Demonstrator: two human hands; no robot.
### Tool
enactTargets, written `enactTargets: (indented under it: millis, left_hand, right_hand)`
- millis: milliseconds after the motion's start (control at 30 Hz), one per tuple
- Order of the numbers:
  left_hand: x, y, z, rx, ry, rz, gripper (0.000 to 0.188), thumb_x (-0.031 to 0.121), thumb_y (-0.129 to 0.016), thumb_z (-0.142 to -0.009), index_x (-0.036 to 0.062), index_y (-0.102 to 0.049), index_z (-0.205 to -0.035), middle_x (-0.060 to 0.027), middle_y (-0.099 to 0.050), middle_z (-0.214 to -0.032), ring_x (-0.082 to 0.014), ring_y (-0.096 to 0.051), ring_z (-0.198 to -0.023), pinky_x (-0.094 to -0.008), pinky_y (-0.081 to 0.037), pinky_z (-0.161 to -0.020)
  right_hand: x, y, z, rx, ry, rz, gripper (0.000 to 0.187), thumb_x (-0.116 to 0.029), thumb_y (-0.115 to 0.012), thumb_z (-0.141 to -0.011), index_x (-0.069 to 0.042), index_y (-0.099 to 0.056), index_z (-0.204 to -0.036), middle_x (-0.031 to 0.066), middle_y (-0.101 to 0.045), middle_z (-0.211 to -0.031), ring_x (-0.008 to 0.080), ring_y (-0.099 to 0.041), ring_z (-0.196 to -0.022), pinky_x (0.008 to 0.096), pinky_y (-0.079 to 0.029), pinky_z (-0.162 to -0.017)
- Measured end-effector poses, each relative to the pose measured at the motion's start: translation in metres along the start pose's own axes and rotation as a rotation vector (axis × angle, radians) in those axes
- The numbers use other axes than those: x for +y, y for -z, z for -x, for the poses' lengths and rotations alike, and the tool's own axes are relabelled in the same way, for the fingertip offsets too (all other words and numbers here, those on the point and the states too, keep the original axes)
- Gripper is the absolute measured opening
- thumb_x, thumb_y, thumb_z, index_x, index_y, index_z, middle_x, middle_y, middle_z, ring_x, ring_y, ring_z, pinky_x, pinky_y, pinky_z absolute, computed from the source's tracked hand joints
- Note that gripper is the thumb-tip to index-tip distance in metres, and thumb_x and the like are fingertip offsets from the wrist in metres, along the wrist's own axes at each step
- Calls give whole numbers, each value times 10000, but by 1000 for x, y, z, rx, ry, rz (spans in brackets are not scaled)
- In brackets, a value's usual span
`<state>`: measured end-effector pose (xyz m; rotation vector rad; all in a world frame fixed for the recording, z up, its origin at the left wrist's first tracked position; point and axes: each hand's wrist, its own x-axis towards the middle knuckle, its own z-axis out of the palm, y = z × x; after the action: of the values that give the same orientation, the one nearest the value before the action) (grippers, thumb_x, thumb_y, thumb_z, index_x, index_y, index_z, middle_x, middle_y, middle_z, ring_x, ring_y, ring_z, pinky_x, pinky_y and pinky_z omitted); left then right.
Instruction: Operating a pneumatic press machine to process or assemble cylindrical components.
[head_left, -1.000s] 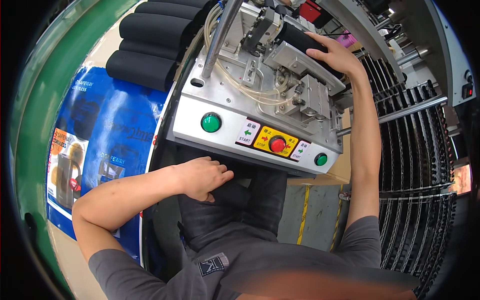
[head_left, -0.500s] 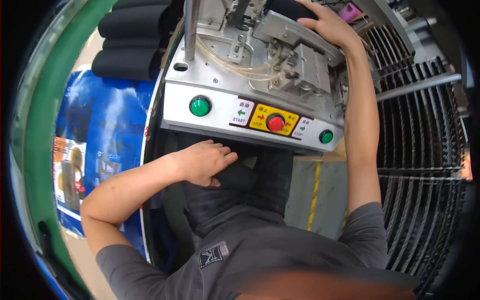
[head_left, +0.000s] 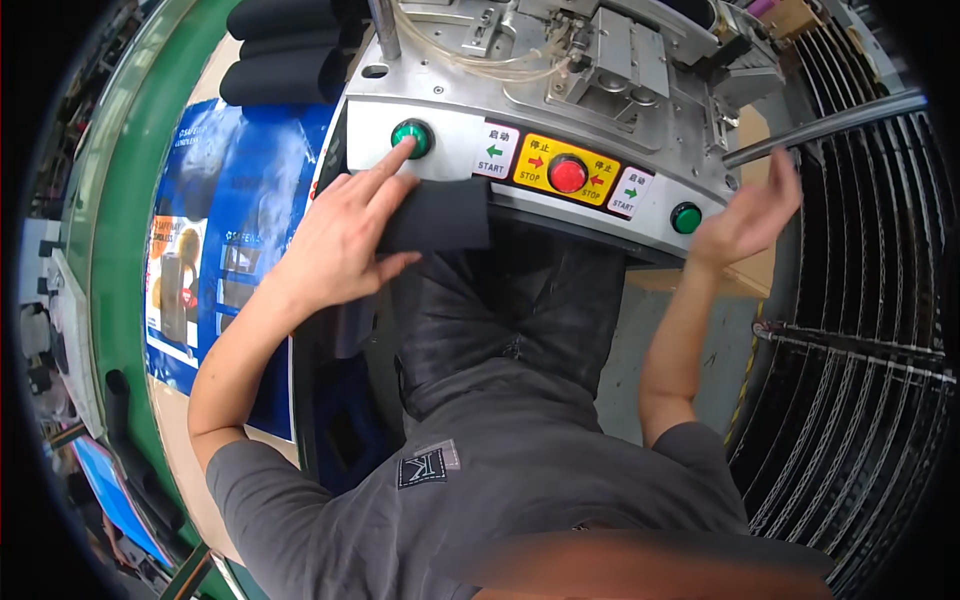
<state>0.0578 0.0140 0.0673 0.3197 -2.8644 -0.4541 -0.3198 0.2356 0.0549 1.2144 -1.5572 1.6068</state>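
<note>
My left hand point(head_left: 345, 235) reaches over the front of a metal bench machine point(head_left: 640, 130), index fingertip on the left green button point(head_left: 412, 138). The same hand grips a soft black sleeve-like piece point(head_left: 440, 215), which hangs just below the panel edge. Its thumb sits under the piece, and the other fingers are partly hidden. My right hand point(head_left: 750, 215) is lifted beside the panel's right end, fingers stretched out and holding nothing. Nearest to it is the right green button point(head_left: 686, 218); finger and button look apart. A red button point(head_left: 568, 174) on a yellow label lies between the green ones.
Several black rolled pieces point(head_left: 285, 75) lie at the upper left. Below them is a blue printed sheet point(head_left: 240, 180) on the bench with a green edge point(head_left: 120, 290). Black wire racks point(head_left: 850, 400) stand at the right, with a metal bar point(head_left: 830, 125) and a cardboard box point(head_left: 755, 265) near the machine.
My left hand rose from under the panel to the left green button, bringing the black piece. The right hand left the black part at the machine's back and came down near the right button.
</note>
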Motion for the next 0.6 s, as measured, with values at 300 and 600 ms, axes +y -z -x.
enactTargets:
  millis: [300, 600]
  left_hand:
    - [-27, -24, 3, 270, -155, -121, 779, 125, -916, -710, 27, -569, -1400, -214, -575, -1645, -433, -652, -1297, -483, -496, -1131]
    - [-36, -40, 17, 429, 217, 853, 613, 208, -834, -928, 32, -582, -1460, -241, -643, -1531, -384, -714, -1207, -458, -570, -1064]
  right_hand:
    - [-15, -1, 93, -69, 43, -47, 421, 3, -580, -935, 35, -649, -1348, 194, -699, -1309, 332, -642, -1186, 434, -511, -1100]
    - [-86, -61, 194, -759, -582, -545, 152, 25, -685, -1025, 11, -774, -1147, 89, -745, -935, 176, -653, -749, 275, -528, -721]
